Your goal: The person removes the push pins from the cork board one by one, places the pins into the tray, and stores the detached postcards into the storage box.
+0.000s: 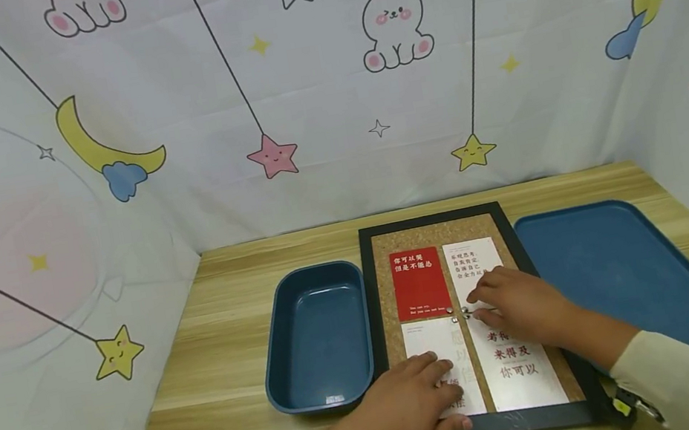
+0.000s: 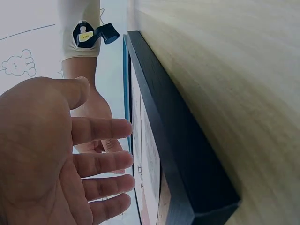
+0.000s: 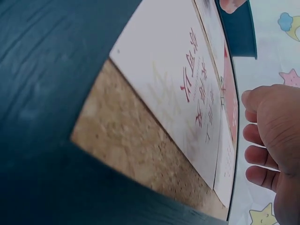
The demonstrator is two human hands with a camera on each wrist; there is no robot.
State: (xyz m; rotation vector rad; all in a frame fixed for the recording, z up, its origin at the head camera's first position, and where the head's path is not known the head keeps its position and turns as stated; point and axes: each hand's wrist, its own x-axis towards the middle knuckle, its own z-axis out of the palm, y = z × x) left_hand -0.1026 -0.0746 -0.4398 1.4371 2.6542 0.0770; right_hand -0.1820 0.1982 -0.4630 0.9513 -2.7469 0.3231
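Observation:
A cork board (image 1: 431, 233) in a black frame lies on the table. Pinned to it are a red card (image 1: 420, 289) and several white cards, among them the lower left card (image 1: 415, 345) and the lower right card (image 1: 527, 387). Small silvery pushpins (image 1: 453, 319) sit where the card corners meet. Beside these pins is my right hand (image 1: 524, 307), its fingers bent and thumb apart from them; nothing shows between them in the right wrist view. My left hand (image 1: 409, 408) is over the lower left card, fingers extended; the left wrist view shows them nearly straight and spread.
A deep blue tray (image 1: 271, 365) stands left of the board. To its right lies a flat blue tray (image 1: 622, 261), partly beneath my right forearm. The wood-grain table (image 1: 194, 374) ends at a white curtain (image 1: 330, 82) printed with stars and rabbits.

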